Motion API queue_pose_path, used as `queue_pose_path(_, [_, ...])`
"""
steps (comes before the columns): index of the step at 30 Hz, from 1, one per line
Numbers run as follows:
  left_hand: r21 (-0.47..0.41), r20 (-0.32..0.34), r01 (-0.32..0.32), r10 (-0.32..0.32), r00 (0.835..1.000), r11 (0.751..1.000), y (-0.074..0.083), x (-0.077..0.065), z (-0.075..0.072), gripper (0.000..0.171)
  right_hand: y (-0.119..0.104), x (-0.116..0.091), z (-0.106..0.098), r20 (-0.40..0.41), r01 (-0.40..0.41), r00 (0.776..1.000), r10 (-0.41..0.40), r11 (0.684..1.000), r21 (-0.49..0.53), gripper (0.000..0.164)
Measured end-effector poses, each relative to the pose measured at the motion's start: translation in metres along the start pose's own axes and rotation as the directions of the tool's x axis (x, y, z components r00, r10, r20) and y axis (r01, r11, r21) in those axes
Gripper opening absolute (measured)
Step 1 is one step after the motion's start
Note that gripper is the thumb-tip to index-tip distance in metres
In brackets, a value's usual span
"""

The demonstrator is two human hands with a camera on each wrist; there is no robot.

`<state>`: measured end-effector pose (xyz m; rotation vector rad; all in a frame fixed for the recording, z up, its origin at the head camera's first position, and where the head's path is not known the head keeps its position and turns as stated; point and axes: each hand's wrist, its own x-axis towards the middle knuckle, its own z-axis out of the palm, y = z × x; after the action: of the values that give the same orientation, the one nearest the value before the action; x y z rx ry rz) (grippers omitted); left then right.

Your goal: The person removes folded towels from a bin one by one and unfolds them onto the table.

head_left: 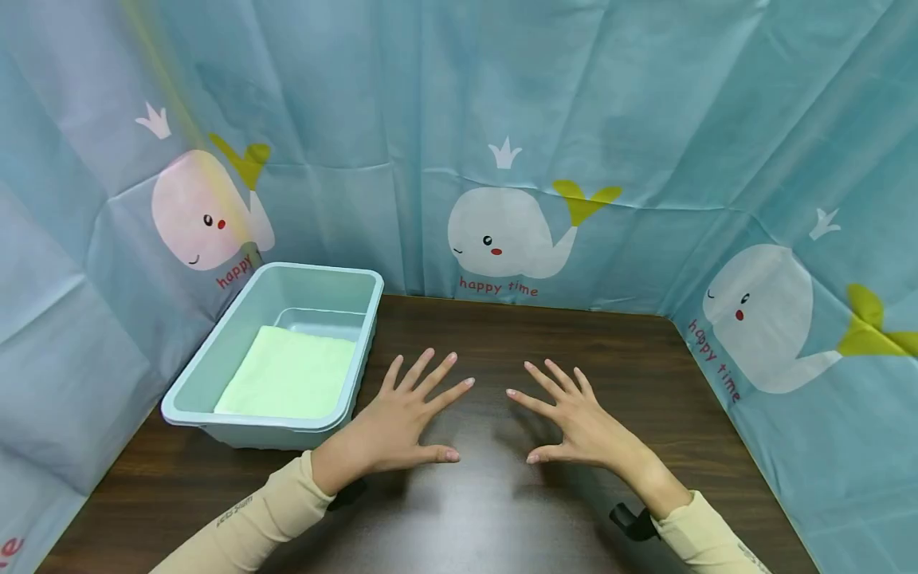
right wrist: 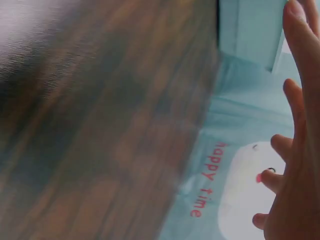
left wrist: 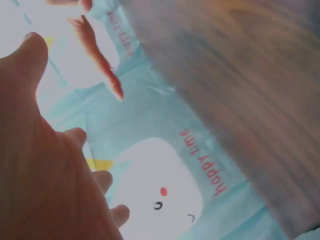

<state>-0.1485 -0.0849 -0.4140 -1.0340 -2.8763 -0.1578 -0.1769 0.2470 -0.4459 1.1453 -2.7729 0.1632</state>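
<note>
Tan sleeves [head_left: 254,518]; L hand [head_left: 403,424] & R hand [head_left: 579,426] splayed over tbl [head_left: 488,518]; green cloth [head_left: 290,375] in bin [head_left: 323,292]

Observed bare left hand [left wrist: 55,165] at lower left, right hand [left wrist: 92,46] partly at top, light-blue fabric [left wrist: 150,117] with white cartoon whale [left wrist: 150,170], brown wood-grain bench [left wrist: 235,90] at right.
</note>
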Motion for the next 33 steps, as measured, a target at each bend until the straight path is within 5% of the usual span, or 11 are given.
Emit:
queue_pose_path(7, [-0.050,-0.023,0.026,-0.027,0.999,0.998,-0.002,-0.011,-0.029,0.094,-0.006,0.020,-0.013,0.022,0.043,0.999,-0.045,0.997,0.065,0.101])
queue_pose_path(11, [-0.071,-0.065,0.120,-0.124,0.990,0.990,-0.018,-0.028,-0.043,0.096,-0.014,0.049,-0.017,0.026,0.101,0.994,-0.107,0.983,0.150,0.098])
queue_pose_path(16, [-0.132,-0.054,0.268,-0.277,0.959,0.954,-0.048,-0.059,-0.059,0.095,-0.028,0.092,-0.027,0.018,0.165,0.985,-0.174,0.955,0.248,0.097])
queue_pose_path(24, [-0.173,-0.056,0.455,-0.470,0.881,0.873,-0.097,-0.112,-0.066,0.098,-0.042,0.160,-0.040,-0.019,0.232,0.970,-0.243,0.900,0.368,0.095])
queue_pose_path(33, [-0.219,-0.014,0.641,-0.659,0.752,0.736,-0.132,-0.168,-0.056,0.098,-0.067,0.221,-0.045,0.003,0.253,0.961,-0.276,0.884,0.393,0.089])
